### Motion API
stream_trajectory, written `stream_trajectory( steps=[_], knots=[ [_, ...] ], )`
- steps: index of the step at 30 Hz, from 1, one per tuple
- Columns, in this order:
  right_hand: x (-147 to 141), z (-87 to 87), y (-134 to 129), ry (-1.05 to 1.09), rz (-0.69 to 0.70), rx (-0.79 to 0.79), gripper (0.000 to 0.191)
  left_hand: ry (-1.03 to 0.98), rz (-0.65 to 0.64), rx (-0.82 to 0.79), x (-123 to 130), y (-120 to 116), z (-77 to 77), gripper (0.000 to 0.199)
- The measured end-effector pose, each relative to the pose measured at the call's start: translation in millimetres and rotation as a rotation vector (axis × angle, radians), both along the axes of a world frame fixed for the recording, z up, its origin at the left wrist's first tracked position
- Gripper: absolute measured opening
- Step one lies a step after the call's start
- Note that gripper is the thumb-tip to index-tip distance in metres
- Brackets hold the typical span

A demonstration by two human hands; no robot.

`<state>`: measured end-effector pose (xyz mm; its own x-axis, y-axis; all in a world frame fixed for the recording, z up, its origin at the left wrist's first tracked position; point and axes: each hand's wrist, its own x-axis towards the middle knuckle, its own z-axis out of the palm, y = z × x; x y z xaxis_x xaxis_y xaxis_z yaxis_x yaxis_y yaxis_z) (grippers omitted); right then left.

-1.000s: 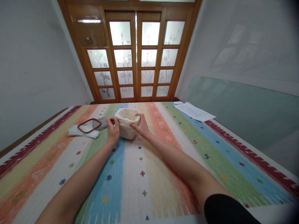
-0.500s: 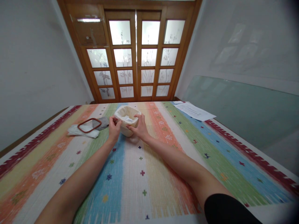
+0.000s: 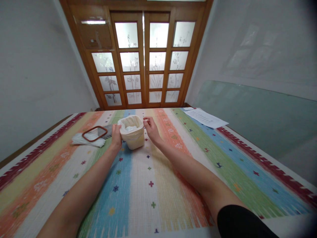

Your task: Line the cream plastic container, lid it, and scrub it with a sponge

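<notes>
Head view, only one. Cream container sits mid-scene toward the far part of the striped counter, mouth up, maybe tilted a little; pale lining turned over its rim. Left hand grasps the container's left side at the rim, thumb up by the edge. Right hand is at the right rim, fingers curled; can't tell if it pinches the lining or is just beside it. To the left: reddish-brown frame lying over a white bag, grey cloth next to it. Printed sheet far right, well apart.

Risks: lining could slip off the rim or bunch if pulled harder on one side; container could tip or swing if the right side is tugged with only the left hand steadying it; a leftward knock could shift the frame.

Hard to see: left fingers behind the container, right fingertips small, white stuff inside unclear. Container base touching the counter or just above, can't tell. Black sleeve cut off at bottom; sheet's print unreadable.
</notes>
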<state>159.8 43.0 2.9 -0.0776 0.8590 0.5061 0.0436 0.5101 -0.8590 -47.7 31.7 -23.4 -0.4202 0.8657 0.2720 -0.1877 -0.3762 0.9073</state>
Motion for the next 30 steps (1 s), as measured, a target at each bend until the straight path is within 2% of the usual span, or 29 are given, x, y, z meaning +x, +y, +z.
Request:
stream_trajectory(
  steps=[3,6,8,12,17,24,30],
  knots=[
    [6,8.1,10,0.057,-0.002,-0.206,0.035,-0.004,-0.04,-0.008,5,-4,5.0,0.03],
    [11,14.8,15,-0.006,0.101,-0.397,0.04,0.011,-0.087,-0.015,11,-7,8.0,0.029],
    [14,18.4,15,-0.016,0.163,-0.467,0.041,0.008,-0.103,-0.02,13,-8,9.0,0.029],
    [16,20.6,13,0.026,0.178,-0.481,0.039,0.031,-0.134,-0.038,9,-5,10.3,0.029],
    [16,14.1,16,0.086,0.226,-0.527,0.039,0.023,-0.154,-0.072,3,-1,11.5,0.027],
    [17,9.6,21,0.136,0.356,-0.578,0.033,-0.077,-0.106,-0.081,5,-2,11.9,0.03],
    [18,11.3,17,0.169,0.399,-0.581,0.029,-0.183,-0.06,-0.099,13,-5,10.7,0.025]
  ],
)
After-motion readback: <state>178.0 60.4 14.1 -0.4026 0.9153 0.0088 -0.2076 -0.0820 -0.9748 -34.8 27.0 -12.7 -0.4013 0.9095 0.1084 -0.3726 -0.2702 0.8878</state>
